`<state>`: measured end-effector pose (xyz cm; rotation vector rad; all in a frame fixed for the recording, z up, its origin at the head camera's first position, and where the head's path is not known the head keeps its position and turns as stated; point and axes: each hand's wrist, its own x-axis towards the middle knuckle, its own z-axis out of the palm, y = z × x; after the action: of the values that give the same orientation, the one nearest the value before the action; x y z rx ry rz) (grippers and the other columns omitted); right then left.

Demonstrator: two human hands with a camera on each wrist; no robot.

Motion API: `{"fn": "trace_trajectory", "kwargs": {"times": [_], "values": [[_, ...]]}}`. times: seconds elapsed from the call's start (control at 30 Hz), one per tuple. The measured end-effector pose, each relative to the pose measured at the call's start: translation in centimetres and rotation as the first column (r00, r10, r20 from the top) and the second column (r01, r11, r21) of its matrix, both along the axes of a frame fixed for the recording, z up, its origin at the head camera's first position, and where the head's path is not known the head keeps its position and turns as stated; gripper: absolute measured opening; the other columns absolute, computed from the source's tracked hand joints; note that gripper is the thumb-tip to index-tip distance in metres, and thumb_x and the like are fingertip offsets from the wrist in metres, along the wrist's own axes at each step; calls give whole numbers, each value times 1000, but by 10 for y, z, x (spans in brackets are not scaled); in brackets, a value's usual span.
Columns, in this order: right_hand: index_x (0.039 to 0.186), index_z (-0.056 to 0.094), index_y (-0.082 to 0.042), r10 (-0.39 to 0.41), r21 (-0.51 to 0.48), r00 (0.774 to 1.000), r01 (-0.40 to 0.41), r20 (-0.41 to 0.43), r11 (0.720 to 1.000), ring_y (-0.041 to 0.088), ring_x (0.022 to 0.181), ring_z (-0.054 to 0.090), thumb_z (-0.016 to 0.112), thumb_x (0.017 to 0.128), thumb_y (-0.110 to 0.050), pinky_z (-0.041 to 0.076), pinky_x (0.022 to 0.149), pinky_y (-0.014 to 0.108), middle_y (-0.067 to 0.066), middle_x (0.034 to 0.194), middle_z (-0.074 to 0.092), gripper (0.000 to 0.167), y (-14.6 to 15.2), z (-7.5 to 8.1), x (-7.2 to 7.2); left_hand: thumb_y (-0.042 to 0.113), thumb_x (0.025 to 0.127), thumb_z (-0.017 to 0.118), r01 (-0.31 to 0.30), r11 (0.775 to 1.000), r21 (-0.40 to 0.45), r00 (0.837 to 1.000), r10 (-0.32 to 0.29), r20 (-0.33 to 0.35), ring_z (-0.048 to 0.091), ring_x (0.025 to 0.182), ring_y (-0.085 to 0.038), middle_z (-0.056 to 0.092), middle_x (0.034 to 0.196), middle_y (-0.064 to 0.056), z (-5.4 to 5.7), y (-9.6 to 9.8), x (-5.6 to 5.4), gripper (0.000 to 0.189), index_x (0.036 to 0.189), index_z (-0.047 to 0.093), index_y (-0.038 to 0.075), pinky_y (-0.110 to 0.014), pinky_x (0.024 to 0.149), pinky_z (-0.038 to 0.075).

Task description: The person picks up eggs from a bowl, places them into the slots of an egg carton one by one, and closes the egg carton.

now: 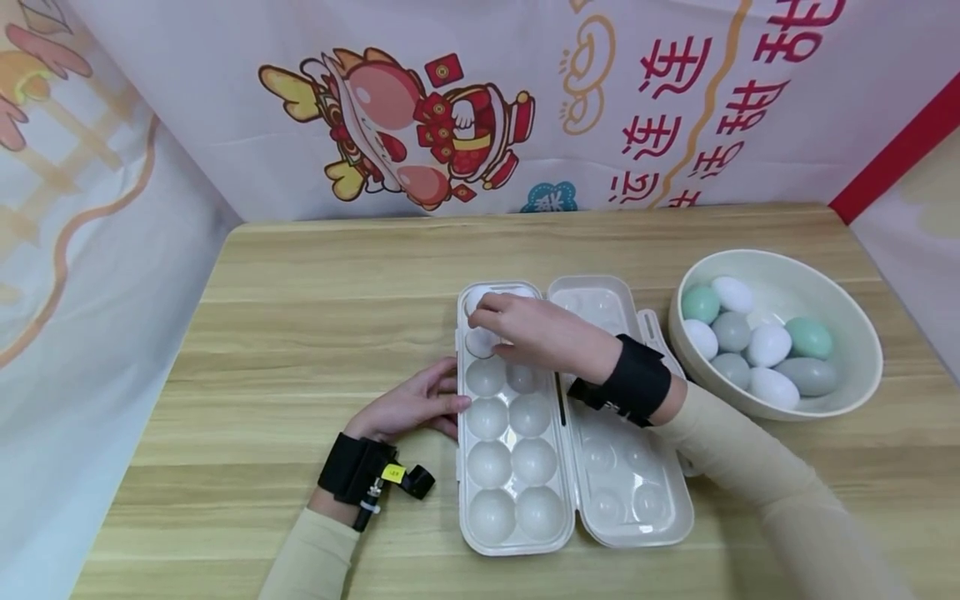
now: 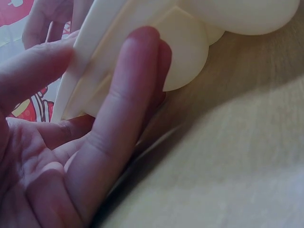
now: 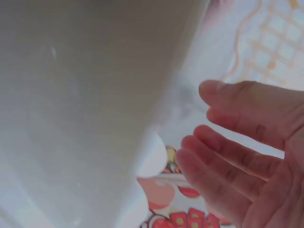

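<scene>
A white plastic egg box (image 1: 489, 462) lies unfolded on the table, its tray of round hollows on the left. My left hand (image 1: 420, 402) grips the tray's left edge, thumb on the rim and fingers underneath, as the left wrist view shows. Over the far end of the tray is my right hand (image 1: 551, 333), with nothing between its loosely bent fingers. Beside those fingers, white eggs sit in the far hollows, including one egg (image 1: 481, 342) partly covered by the hand. In the right wrist view, rounded white eggs (image 3: 153, 159) show beyond the blurred lid.
To the right stands a cream bowl (image 1: 855, 367) holding several white, grey and green eggs (image 1: 811, 337). The box's lid (image 1: 626, 492) lies flat between tray and bowl, under the right forearm. A printed cloth (image 1: 225, 125) hangs behind the wooden table (image 1: 300, 333).
</scene>
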<state>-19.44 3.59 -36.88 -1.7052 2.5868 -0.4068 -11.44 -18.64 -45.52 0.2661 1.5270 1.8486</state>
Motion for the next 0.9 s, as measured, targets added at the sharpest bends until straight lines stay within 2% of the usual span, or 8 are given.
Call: {"fn": "trace_trajectory", "kwargs": {"times": [0.2, 0.37, 0.7, 0.9], "values": [[116, 63, 0, -29, -123, 999, 32, 30, 992, 25, 101, 60, 78, 81, -5, 54, 85, 33, 14, 112, 60, 38, 19, 12, 0, 8, 99, 55, 6, 1000, -1, 1000, -6, -12, 65, 90, -33, 52, 126, -26, -1, 0, 0, 61, 150, 22, 4, -49, 78, 57], [114, 64, -1, -67, -228, 997, 71, 25, 971, 23, 95, 62, 78, 81, -5, 56, 81, 32, 12, 109, 62, 36, 36, 22, -1, 10, 98, 57, 10, 1000, 3, 1000, -10, -10, 65, 91, -35, 53, 126, -26, -3, 0, 1, 63, 150, 21, 5, -51, 78, 56], [115, 62, 0, -136, -325, 988, 153, 74, 933, 25, 99, 62, 76, 84, -7, 55, 83, 36, 13, 112, 62, 34, 63, 35, -6, 8, 98, 56, 8, 1000, 10, 1000, -8, -20, 64, 93, -36, 49, 130, -27, -5, 1, 2, 65, 151, 19, 4, -52, 79, 56], [116, 63, 1, -272, -364, 961, 272, 54, 891, 28, 103, 60, 77, 82, -5, 53, 86, 41, 14, 113, 63, 37, 89, 48, -9, 6, 98, 55, 3, 1000, 17, 1000, -3, -17, 64, 94, -37, 49, 131, -28, -6, 0, 2, 65, 151, 18, 3, -53, 79, 56]]}}
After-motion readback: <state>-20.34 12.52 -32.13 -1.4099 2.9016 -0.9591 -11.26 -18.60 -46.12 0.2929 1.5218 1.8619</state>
